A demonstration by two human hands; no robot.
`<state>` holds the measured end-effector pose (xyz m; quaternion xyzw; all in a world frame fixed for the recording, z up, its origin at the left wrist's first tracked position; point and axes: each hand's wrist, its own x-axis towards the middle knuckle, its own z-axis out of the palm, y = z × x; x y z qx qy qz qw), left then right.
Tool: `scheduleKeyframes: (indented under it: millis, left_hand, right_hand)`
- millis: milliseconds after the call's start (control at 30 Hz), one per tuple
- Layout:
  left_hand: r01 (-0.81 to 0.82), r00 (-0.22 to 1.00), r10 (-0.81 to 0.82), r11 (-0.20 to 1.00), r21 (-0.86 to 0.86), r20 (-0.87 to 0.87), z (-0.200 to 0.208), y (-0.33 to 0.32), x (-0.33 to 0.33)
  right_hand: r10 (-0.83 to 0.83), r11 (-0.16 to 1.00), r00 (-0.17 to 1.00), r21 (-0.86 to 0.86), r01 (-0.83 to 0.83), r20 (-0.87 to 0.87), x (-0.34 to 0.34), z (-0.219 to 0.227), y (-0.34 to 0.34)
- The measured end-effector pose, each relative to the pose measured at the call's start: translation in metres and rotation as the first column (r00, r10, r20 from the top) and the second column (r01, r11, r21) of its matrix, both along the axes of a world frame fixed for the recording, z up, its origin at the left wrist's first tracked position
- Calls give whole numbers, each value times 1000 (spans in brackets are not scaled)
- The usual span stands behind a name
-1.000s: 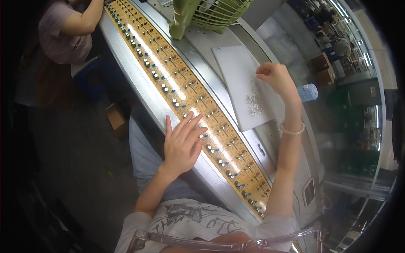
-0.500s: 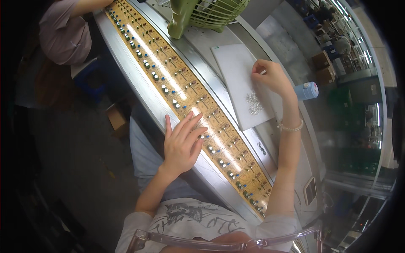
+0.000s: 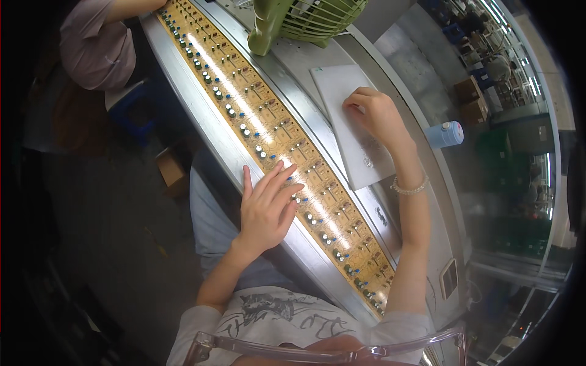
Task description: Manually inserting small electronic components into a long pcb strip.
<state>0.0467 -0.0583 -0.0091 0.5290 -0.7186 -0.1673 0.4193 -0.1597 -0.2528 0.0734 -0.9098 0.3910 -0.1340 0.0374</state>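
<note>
From the centre of the view, the boards (image 3: 285,149) run in 1 long strip from 11 o'clock to 5 o'clock, tan, carrying rows of small green, white and blue parts, with a bright glare along the middle. The left hand (image 3: 262,213) is between 7 and 8 o'clock, back upward, its fingers spread, the fingertips over the boards and the palm over the silver rail (image 3: 207,131) on their near side; I cannot tell how firmly it touches. The right hand (image 3: 379,119), at 2 o'clock, is over the white pad (image 3: 332,85), fingers curled toward the thumb; I cannot tell whether the tips meet or pinch anything. Tiny silvery bits (image 3: 368,161) lie on the pad, at 6 o'clock from that hand. A beaded bracelet (image 3: 410,189) circles the right wrist.

On the grey worktop (image 3: 293,64), a green fan (image 3: 262,36) is at 12 o'clock and a phone (image 3: 449,279) at 4 o'clock. A blue bottle (image 3: 444,134) is between 2 and 3 o'clock. At 10 o'clock another person (image 3: 97,58) is beside the strip's far end.
</note>
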Motion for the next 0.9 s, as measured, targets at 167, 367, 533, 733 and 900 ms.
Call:
scheduleKeyframes:
  millis: [167,367,533,733,900]
  left_hand:
    - [-1,1000,1,1000,1,-9,0,-1,0]
    - [-2,1000,2,1000,1,-10,0,-2,1]
    - [-5,1000,5,1000,0,-11,-1,-4,1]
    - [-1,999,2,1000,-20,39,-1,-5,3]
    - [1,999,0,1000,-26,36,-2,-5,3]
  right_hand:
    - [-79,993,984,103,63,159,-1,-5,-4]
    - [-70,997,997,-32,69,-27,3,0,-1]
    - [48,994,986,90,-63,159,18,3,12]
    - [38,879,960,449,-164,278,50,-18,31]
    - [155,944,940,236,-232,302,53,-40,28]
